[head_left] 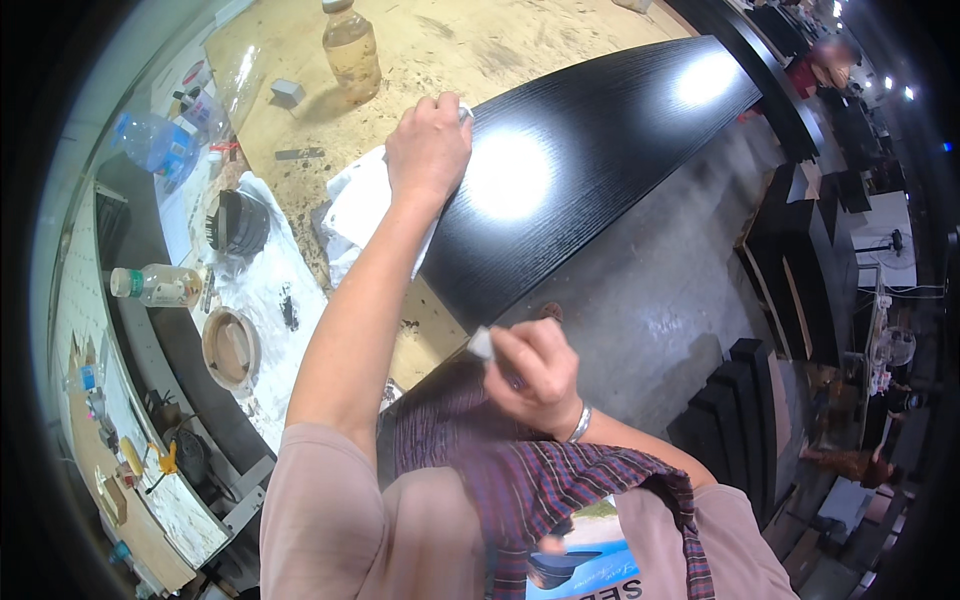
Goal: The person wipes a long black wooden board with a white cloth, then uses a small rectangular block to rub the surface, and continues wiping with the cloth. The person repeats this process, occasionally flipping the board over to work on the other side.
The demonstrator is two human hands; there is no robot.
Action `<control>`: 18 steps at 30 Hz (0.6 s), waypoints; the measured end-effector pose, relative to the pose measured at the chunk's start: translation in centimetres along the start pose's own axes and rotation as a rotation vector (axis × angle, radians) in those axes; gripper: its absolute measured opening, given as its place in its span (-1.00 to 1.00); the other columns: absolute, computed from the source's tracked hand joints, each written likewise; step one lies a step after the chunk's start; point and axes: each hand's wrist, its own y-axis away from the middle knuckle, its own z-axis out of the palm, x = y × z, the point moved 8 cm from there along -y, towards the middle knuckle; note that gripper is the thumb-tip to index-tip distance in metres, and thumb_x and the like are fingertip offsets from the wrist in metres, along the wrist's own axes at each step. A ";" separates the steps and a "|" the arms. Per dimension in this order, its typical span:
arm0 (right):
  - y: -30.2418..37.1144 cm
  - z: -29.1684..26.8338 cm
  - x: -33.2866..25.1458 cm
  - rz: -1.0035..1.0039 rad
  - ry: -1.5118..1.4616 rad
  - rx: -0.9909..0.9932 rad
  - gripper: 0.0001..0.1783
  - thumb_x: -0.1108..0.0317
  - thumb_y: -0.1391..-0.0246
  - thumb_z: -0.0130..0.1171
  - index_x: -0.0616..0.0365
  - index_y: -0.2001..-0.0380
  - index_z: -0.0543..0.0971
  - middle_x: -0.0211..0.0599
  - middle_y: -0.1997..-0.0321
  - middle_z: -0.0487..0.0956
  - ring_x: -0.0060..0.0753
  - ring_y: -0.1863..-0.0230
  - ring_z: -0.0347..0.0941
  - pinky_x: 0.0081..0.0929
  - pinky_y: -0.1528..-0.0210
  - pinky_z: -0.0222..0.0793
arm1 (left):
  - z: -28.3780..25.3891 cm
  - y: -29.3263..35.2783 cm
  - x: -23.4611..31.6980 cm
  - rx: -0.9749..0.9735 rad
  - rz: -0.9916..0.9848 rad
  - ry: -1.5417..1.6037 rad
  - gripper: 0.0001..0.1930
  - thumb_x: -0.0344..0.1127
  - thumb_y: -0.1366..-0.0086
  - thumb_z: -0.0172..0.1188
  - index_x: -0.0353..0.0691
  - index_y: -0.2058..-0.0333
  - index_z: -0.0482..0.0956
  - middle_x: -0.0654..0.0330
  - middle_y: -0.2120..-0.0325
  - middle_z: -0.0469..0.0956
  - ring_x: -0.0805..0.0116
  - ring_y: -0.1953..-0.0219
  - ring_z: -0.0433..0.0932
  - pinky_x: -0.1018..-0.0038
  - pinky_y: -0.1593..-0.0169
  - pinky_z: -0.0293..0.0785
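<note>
A long, glossy black wood-grained panel [560, 230] with a curved edge lies on the worktable. My left hand [430, 150] is closed at the panel's left edge, with a small greyish bit showing at its fingertips; what it grips is mostly hidden. A crumpled white cloth [362, 205] lies under and beside that wrist. My right hand [540, 372], slightly blurred, is held near my body off the panel's near end. Between its thumb and fingers is a small whitish block [482, 343]. A similar grey block [288, 93] rests on the table further back.
Bottles of liquid [352, 60] [160, 286], a blue-tinted plastic bottle [160, 145], a round tin [230, 348] and a dark brush-like object [238, 222] stand at the left. Black panels [730, 420] are stacked at the right. People appear in the background.
</note>
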 end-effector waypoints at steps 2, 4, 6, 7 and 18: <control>-0.2 0.1 0.6 0.022 0.022 -0.054 -0.64 0.55 0.29 0.36 0.25 0.27 0.65 -0.23 0.38 0.52 -0.20 0.44 0.46 -0.35 0.42 0.41 | -0.2 0.1 0.0 0.007 0.002 -0.006 -0.74 -0.11 -0.34 0.21 -0.15 0.16 0.55 0.10 0.23 0.62 0.01 0.12 0.62 0.12 0.08 0.55; 0.3 0.6 1.2 0.047 -0.021 -0.154 -0.64 0.56 0.28 0.36 0.24 0.27 0.65 -0.21 0.37 0.53 -0.21 0.43 0.47 -0.36 0.41 0.41 | -0.5 0.0 0.2 0.025 0.011 0.036 -0.75 -0.12 -0.34 0.22 -0.15 0.18 0.56 0.11 0.24 0.63 0.01 0.14 0.62 0.13 0.10 0.55; 0.5 -0.3 1.9 0.120 -0.061 -0.123 -0.67 0.59 0.23 0.33 0.22 0.26 0.67 -0.22 0.36 0.56 -0.28 0.34 0.50 -0.40 0.38 0.42 | -0.7 0.0 0.5 0.040 0.034 0.069 -0.77 -0.13 -0.33 0.23 -0.15 0.20 0.57 0.11 0.26 0.63 0.03 0.16 0.62 0.15 0.11 0.56; 0.3 -1.2 2.5 0.176 -0.078 -0.081 -0.67 0.59 0.22 0.32 0.22 0.26 0.68 -0.23 0.35 0.57 -0.29 0.31 0.51 -0.41 0.35 0.43 | -0.9 0.1 0.7 0.047 0.051 0.081 -0.78 -0.14 -0.32 0.23 -0.14 0.22 0.57 0.12 0.27 0.63 0.05 0.17 0.63 0.17 0.11 0.56; -3.5 -8.1 10.6 0.742 -1.135 0.272 -0.56 0.62 -0.06 0.20 0.30 -0.07 0.51 -0.16 -0.05 0.61 -0.33 -0.07 0.55 -0.34 -0.24 0.44 | -6.5 6.2 11.7 -0.089 0.443 0.736 -0.50 0.10 -0.11 0.41 -0.19 0.15 0.65 0.10 0.22 0.63 0.07 0.08 0.54 0.20 0.03 0.44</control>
